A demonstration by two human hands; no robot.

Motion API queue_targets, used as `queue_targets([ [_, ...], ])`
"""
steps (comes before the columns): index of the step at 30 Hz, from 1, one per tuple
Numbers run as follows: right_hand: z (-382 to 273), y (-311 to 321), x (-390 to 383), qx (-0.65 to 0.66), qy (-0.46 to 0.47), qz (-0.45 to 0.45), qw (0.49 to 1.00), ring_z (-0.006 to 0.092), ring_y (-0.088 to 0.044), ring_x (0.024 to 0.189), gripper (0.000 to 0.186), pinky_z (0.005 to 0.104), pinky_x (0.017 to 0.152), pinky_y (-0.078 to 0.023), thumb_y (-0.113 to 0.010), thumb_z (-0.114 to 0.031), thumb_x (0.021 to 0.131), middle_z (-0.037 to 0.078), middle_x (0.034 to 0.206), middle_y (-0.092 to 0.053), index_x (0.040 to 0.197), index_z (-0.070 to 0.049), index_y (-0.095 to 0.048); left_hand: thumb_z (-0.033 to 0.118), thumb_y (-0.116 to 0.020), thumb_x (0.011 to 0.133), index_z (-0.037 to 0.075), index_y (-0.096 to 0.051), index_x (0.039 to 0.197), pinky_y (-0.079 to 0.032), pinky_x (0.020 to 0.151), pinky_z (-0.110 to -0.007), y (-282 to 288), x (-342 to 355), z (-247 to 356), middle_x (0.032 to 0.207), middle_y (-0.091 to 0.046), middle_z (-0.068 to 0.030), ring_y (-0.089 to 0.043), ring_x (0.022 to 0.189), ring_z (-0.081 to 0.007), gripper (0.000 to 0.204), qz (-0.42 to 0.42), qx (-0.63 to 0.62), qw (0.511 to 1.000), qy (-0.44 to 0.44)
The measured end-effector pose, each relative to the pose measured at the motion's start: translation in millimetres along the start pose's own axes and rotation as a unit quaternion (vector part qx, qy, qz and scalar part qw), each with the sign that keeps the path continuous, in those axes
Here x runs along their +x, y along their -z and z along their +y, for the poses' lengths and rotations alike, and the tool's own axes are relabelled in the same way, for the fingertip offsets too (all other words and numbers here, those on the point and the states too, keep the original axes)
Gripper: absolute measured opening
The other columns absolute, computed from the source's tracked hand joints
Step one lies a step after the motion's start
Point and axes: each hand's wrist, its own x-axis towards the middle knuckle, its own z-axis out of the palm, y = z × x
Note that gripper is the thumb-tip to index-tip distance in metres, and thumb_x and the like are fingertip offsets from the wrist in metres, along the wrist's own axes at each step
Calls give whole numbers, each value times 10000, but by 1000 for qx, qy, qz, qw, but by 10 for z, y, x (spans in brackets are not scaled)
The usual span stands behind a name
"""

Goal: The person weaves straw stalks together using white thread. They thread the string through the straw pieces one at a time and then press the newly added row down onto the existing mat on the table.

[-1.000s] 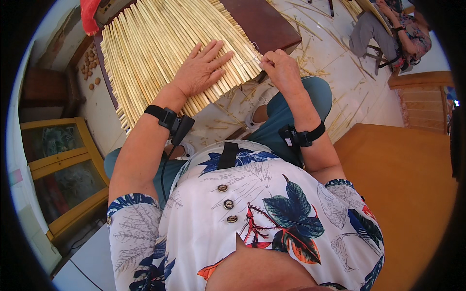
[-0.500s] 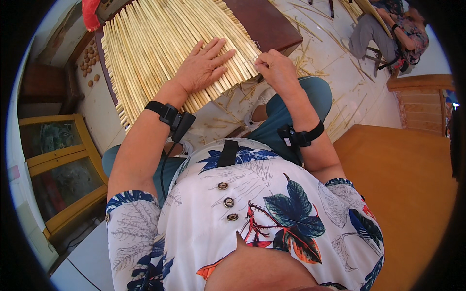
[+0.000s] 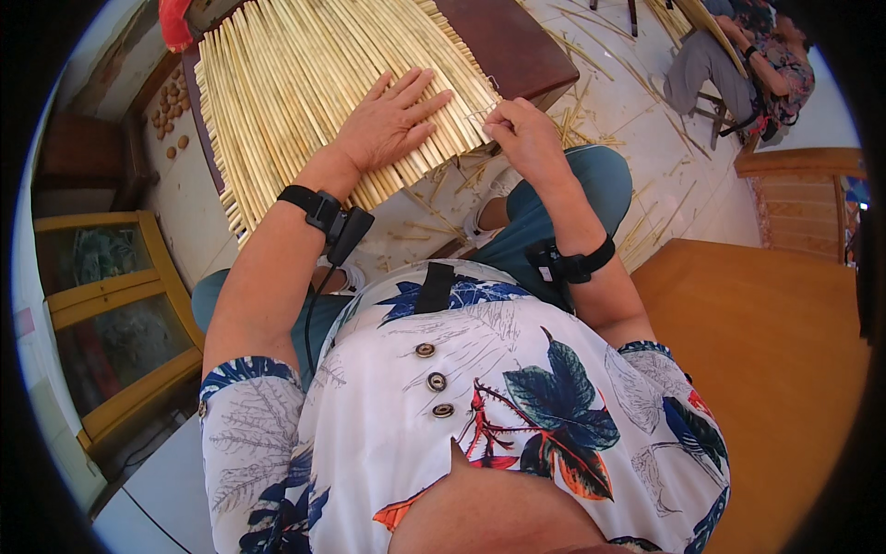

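Observation:
A mat of many pale yellow straw stalks (image 3: 277, 83) lies side by side on a dark red-brown tabletop (image 3: 521, 55) in front of me. My left hand (image 3: 388, 129) rests on the stalks, palm down with fingers spread. Near the mat's right edge, my right hand (image 3: 517, 134) is closed in a pinch on a thin pale thread (image 3: 480, 115) that loops along that edge. Whether a needle is also between those fingertips I cannot tell. Black devices are strapped to both my forearms.
Scattered stalks (image 3: 628, 69) lie on the tiled floor. A seated co-worker (image 3: 784, 74) is at top right with a board. An orange-brown wooden surface (image 3: 757, 369) is at my right. Several round brown objects (image 3: 171, 111), a red item (image 3: 175, 18) and a glass-paned cabinet (image 3: 111, 295) are at the left.
My right hand has shifted slightly left onto the mat's edge, with the thread at its fingertips. My left hand has slid very slightly up and to the right, still spread on the stalks.

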Motion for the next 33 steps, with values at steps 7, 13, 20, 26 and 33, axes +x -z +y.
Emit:
queue_targets([
  [7,65,76,-350,271,-179,-143,935,50,-484,509,95,193,439,-370,-514,-179,893,-10,610,-520,886,-88,-486,363,-325,934,239,-320,1369,-137,1092,-403,-3,1,-4,1429,-278,-87,-229,1329,-240,452,-4,3,1000,-5],
  [13,182,-200,-527,249,-255,-263,897,82,-493,465,100,222,393,-382,-491,-182,904,20,590,-526,919,-86,-467,384,-313,938,230,-309,1375,-135,1092,-406,-49,4,-16,1428,-279,-83,-225,1330,-235,464,5,-8,1000,-2],
  [20,280,-653,-215,350,-287,-205,868,136,-538,508,151,260,425,-431,-508,-119,877,71,642,-576,922,21,-542,355,-335,935,210,-322,1375,-135,1089,-407,-10,8,-21,1432,-271,-101,-231,1326,-258,463,-7,-7,1000,-6],
  [26,386,-809,-277,394,-242,-160,872,142,-557,524,161,257,436,-447,-501,-105,878,85,661,-597,864,40,-570,348,-338,931,213,-316,1377,-135,1087,-414,-20,6,-28,1434,-266,-100,-239,1321,-267,467,-3,-6,1000,-14],
  [33,357,-821,-288,398,-249,-159,869,133,-556,527,151,258,437,-450,-501,-106,881,80,671,-601,878,28,-571,339,-342,926,218,-303,1382,-132,1089,-415,-13,3,-18,1441,-252,-89,-224,1328,-260,474,-15,2,1000,-5],
])
